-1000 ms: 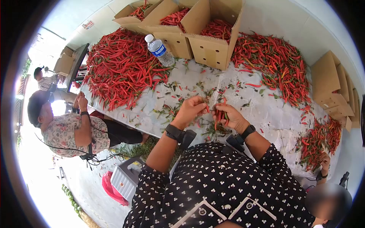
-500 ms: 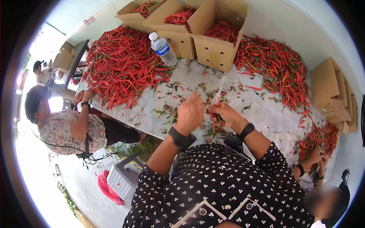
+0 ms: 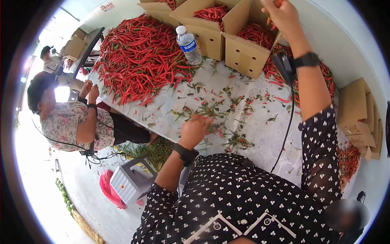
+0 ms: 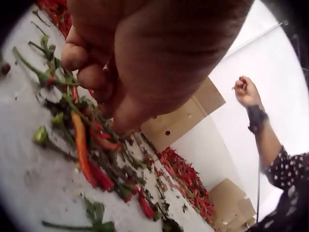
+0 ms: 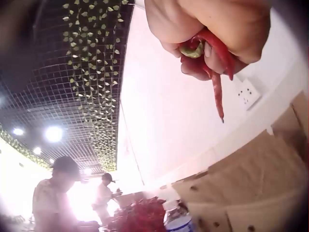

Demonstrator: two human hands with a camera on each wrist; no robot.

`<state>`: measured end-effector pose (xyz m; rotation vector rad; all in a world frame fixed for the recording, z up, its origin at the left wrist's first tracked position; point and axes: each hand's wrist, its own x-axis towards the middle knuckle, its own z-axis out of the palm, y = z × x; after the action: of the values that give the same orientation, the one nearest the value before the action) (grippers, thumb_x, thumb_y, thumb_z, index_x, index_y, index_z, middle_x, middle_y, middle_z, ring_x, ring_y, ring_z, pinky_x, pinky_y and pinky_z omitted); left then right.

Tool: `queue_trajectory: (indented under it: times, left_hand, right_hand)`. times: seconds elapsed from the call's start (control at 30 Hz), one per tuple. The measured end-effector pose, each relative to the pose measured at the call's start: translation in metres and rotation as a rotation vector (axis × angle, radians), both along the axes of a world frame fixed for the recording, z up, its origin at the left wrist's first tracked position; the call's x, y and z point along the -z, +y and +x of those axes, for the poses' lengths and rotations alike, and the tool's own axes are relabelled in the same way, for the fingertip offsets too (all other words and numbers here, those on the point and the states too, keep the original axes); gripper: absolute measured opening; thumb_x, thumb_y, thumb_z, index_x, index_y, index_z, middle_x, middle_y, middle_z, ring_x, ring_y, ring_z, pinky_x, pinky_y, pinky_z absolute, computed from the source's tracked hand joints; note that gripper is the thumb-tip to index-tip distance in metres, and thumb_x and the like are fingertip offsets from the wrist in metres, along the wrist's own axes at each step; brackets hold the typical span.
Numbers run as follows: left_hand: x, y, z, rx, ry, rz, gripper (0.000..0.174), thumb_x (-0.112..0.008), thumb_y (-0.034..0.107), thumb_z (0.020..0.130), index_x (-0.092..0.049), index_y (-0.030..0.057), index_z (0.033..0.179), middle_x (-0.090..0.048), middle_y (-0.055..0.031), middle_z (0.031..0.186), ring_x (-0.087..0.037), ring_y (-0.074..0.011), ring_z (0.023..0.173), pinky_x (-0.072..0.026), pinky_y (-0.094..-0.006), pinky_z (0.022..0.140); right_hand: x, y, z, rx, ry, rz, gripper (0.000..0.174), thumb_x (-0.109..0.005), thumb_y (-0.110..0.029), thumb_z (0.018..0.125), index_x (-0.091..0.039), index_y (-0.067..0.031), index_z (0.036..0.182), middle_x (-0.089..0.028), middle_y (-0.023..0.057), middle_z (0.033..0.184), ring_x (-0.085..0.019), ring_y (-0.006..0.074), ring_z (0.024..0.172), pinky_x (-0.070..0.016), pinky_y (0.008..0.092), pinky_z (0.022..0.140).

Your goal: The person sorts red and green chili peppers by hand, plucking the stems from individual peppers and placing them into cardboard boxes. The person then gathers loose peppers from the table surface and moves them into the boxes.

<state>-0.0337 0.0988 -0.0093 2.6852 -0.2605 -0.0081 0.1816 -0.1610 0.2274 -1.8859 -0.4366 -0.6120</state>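
Observation:
My right hand [image 3: 282, 18] is raised high above the open cardboard box [image 3: 248, 57], its fingers curled round several red chillies [image 5: 218, 96]. One chilli hangs point-down from that fist in the right wrist view. My left hand [image 3: 194, 131] is low over the table, among green stems and loose chilli pieces. In the left wrist view its fingers [image 4: 89, 79] are bent down at the scraps, right by an orange-red chilli [image 4: 82, 145]; I cannot tell whether they pinch anything.
A big heap of red chillies [image 3: 142, 57] lies at the back left, beside a water bottle [image 3: 189, 45]. More boxes [image 3: 355, 110] stand at the right wall. Another person [image 3: 73, 122] stands at the left table edge near a grey stool [image 3: 132, 183].
My right hand has left the table's middle and risen up and away to above the box, carrying the chillies. My left hand has parted from it and dropped toward the scraps.

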Motion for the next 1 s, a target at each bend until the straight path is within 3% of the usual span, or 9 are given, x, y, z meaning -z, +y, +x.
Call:
queue_trajectory:
  times: [0.07, 0.1, 0.17, 0.27, 0.3, 0.43, 0.73, 0.87, 1.0]
  left_hand:
    - [0.009, -0.001, 0.002, 0.015, -0.064, 0.02, 0.016, -0.061, 0.018, 0.073, -0.058, 0.0027, 0.076, -0.057, -0.0139, 0.078, -0.058, -0.032, 0.065, -0.0466, -0.0386, 0.057]
    - [0.011, -0.001, 0.003, 0.031, -0.125, 0.044, 0.017, -0.061, 0.02, 0.076, -0.06, 0.0027, 0.078, -0.058, -0.0131, 0.077, -0.059, -0.0292, 0.059, -0.0474, -0.0355, 0.054]
    - [0.005, 0.001, 0.006, -0.06, 0.011, -0.206, 0.017, -0.06, 0.018, 0.076, -0.061, 0.0011, 0.08, -0.06, -0.0125, 0.077, -0.059, -0.0249, 0.059, -0.0467, -0.0325, 0.054]
    - [0.001, -0.003, 0.008, -0.186, 0.222, -0.646, 0.016, -0.06, 0.013, 0.077, -0.062, -0.0012, 0.083, -0.062, -0.0106, 0.075, -0.057, -0.0167, 0.059, -0.0452, -0.028, 0.055]
    - [-0.001, -0.005, 0.009, -0.216, 0.284, -0.834, 0.015, -0.06, 0.011, 0.076, -0.062, -0.0017, 0.084, -0.062, -0.0093, 0.073, -0.056, -0.0128, 0.06, -0.0443, -0.0264, 0.056]
    - [-0.026, -0.026, 0.005, -0.09, 0.26, -0.848, 0.014, -0.06, 0.009, 0.08, -0.06, -0.0029, 0.087, -0.059, -0.0001, 0.071, -0.048, -0.0036, 0.064, -0.0401, -0.0221, 0.054]
    - [-0.047, -0.033, 0.01, -0.108, 0.271, -0.802, 0.012, -0.061, 0.009, 0.079, -0.06, -0.0022, 0.081, -0.057, 0.0008, 0.068, -0.046, -0.0031, 0.062, -0.0391, -0.0221, 0.053]
    - [-0.044, -0.034, 0.008, -0.062, 0.207, -0.823, 0.012, -0.063, 0.011, 0.078, -0.06, -0.0007, 0.075, -0.056, -0.001, 0.067, -0.046, -0.0047, 0.059, -0.0391, -0.0236, 0.052]
    - [-0.056, -0.031, 0.003, 0.044, -0.201, -0.465, 0.007, -0.062, 0.008, 0.072, -0.059, 0.0024, 0.07, -0.054, -0.0067, 0.065, -0.052, -0.0195, 0.055, -0.0406, -0.0298, 0.05]
  right_hand:
    - [-0.002, 0.001, 0.012, 0.156, 0.022, -0.464, 0.052, -0.064, -0.018, 0.076, -0.046, 0.005, 0.119, -0.061, 0.0153, 0.084, -0.058, 0.0258, 0.075, -0.0471, 0.0374, 0.066]
    - [0.001, 0.001, 0.012, 0.156, 0.02, -0.466, 0.052, -0.064, -0.018, 0.076, -0.046, 0.005, 0.119, -0.061, 0.0153, 0.084, -0.058, 0.0258, 0.075, -0.0471, 0.0374, 0.066]
    - [0.018, 0.001, 0.006, 0.435, -0.761, -0.56, 0.023, -0.058, -0.025, 0.082, -0.06, -0.0042, 0.091, -0.06, 0.0023, 0.071, -0.057, 0.0105, 0.065, -0.0464, 0.0255, 0.059]
    - [0.062, 0.03, -0.092, -0.07, 0.065, -0.203, 0.023, -0.061, -0.02, 0.082, -0.06, -0.0029, 0.097, -0.062, 0.0011, 0.08, -0.056, 0.0076, 0.069, -0.0471, 0.0249, 0.062]
    - [0.088, 0.037, -0.11, -0.263, 0.445, -0.082, 0.021, -0.06, -0.019, 0.079, -0.062, -0.0022, 0.091, -0.063, 0.0084, 0.082, -0.058, 0.0145, 0.074, -0.0465, 0.0302, 0.07]
    - [0.182, 0.055, -0.165, -0.462, 0.876, 0.039, 0.024, -0.061, -0.019, 0.08, -0.063, 0.0003, 0.094, -0.063, 0.0067, 0.071, -0.055, 0.0084, 0.059, -0.0444, 0.0249, 0.055]
    - [0.196, 0.048, -0.181, -0.444, 0.519, -0.256, 0.017, -0.059, -0.016, 0.075, -0.063, 0.0003, 0.08, -0.057, 0.0194, 0.066, -0.054, 0.0336, 0.056, -0.0427, 0.0381, 0.055]
    - [0.19, 0.055, -0.185, -0.456, 0.519, -0.284, 0.017, -0.059, -0.017, 0.073, -0.063, -0.0003, 0.075, -0.056, 0.0192, 0.064, -0.055, 0.0341, 0.057, -0.0423, 0.0401, 0.055]
    - [0.192, 0.064, -0.181, -0.466, 0.553, -0.401, 0.022, -0.058, -0.023, 0.07, -0.063, -0.0018, 0.071, -0.056, 0.0191, 0.061, -0.055, 0.0343, 0.057, -0.0427, 0.0404, 0.055]
